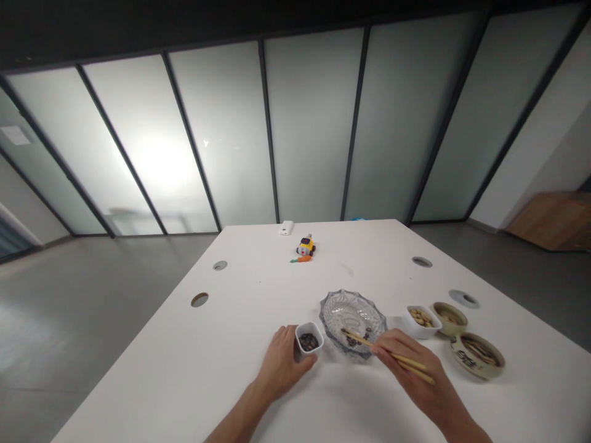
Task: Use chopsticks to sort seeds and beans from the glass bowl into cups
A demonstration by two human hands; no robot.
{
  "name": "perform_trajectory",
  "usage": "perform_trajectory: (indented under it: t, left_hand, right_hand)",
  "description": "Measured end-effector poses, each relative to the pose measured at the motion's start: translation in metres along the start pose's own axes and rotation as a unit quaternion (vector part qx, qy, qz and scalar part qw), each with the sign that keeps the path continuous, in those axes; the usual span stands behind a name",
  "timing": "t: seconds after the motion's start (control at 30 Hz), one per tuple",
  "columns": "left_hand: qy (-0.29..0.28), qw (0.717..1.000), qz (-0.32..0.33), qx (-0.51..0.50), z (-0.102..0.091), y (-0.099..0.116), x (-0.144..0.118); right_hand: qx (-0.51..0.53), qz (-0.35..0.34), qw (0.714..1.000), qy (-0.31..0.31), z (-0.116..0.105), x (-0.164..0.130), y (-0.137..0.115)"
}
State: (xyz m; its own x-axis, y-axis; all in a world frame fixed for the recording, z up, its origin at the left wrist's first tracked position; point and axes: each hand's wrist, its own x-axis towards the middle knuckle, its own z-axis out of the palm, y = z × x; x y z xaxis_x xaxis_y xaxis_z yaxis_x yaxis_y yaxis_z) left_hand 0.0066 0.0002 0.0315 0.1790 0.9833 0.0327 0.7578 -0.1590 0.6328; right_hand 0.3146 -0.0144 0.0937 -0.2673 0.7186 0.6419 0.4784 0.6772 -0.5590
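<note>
Chopsticks [388,354] over the glass dish [353,320], cup [309,339] steadied beside it.

Right hand [415,372], grip closed on the chopsticks, tips down inside the glass dish near a few dark bits. Left hand [281,363], grip curled against the small white cup of dark beans, just left of the dish. Right of the dish: a white cup of pale nuts [421,320], then two brown bowls [478,355]. Well beyond the dish on the white counter [207,369], a yellow toy [305,247].
</note>
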Motion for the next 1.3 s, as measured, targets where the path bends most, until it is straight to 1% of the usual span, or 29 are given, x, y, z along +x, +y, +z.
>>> perform_trajectory:
  t: [0.17, 0.33, 0.63, 0.87, 0.97, 1.17, 1.23, 1.3]
  left_hand:
    - [0.005, 1.000, -0.001, -0.002, -0.001, 0.000, 0.000]
    - [0.008, 1.000, 0.004, 0.003, 0.001, 0.000, 0.000]
    - [0.010, 1.000, 0.006, 0.000, 0.001, -0.001, 0.001]
    - [0.001, 1.000, -0.001, 0.003, 0.000, 0.001, 0.000]
    - [0.001, 1.000, -0.003, 0.002, 0.000, 0.001, 0.000]
    - [0.006, 1.000, -0.001, 0.003, 0.001, -0.001, 0.001]
    - [0.004, 1.000, -0.001, 0.002, 0.001, -0.001, 0.001]
    - [0.002, 1.000, 0.002, -0.004, 0.001, -0.001, 0.001]
  right_hand:
    - [-0.013, -0.014, 0.999, 0.042, 0.002, -0.001, 0.001]
    - [-0.025, -0.017, 0.998, 0.062, 0.001, -0.002, 0.003]
    - [-0.011, -0.016, 1.000, 0.006, 0.000, 0.001, -0.001]
    - [-0.001, -0.007, 1.000, 0.003, 0.000, 0.001, -0.002]
    - [-0.008, 0.004, 0.999, 0.031, -0.001, 0.000, -0.001]
    - [-0.033, 0.019, 0.988, 0.150, 0.000, -0.003, -0.005]
    - [-0.019, 0.019, 0.987, 0.159, 0.004, -0.002, -0.010]
    - [0.012, 0.016, 0.990, 0.141, 0.008, -0.001, -0.015]
